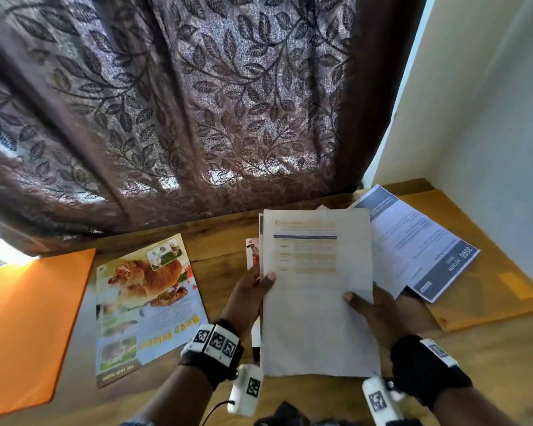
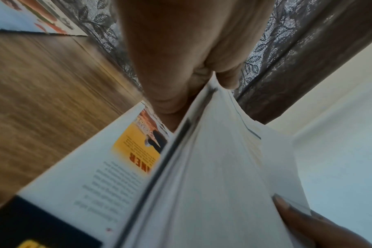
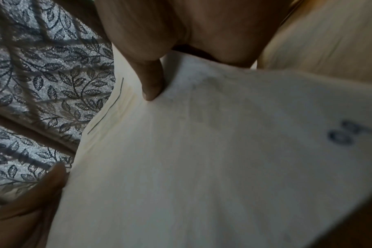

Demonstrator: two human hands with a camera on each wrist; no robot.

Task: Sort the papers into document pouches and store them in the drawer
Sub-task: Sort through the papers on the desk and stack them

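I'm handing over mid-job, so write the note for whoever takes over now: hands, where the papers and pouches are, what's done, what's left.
Left hand grips the left edge of the paper stack, thumb on top; right hand holds the right edge, thumb on the top sheet. The stack is lifted over the wooden table.
On the table: orange pouch far left, colour flyer beside it, tan pouch at right with the blue-banded sheets lying on it.
Done: a few papers laid out by type, it seems. No paper is visibly inside a pouch.
Left: sort the held stack, fill the pouches, store them; no drawer is in view.

Both hands raised, forearms converging: left hand (image 1: 250, 290) and right hand (image 1: 379, 312) each pinch paper stack (image 1: 314, 290) edges, thumbs on top.
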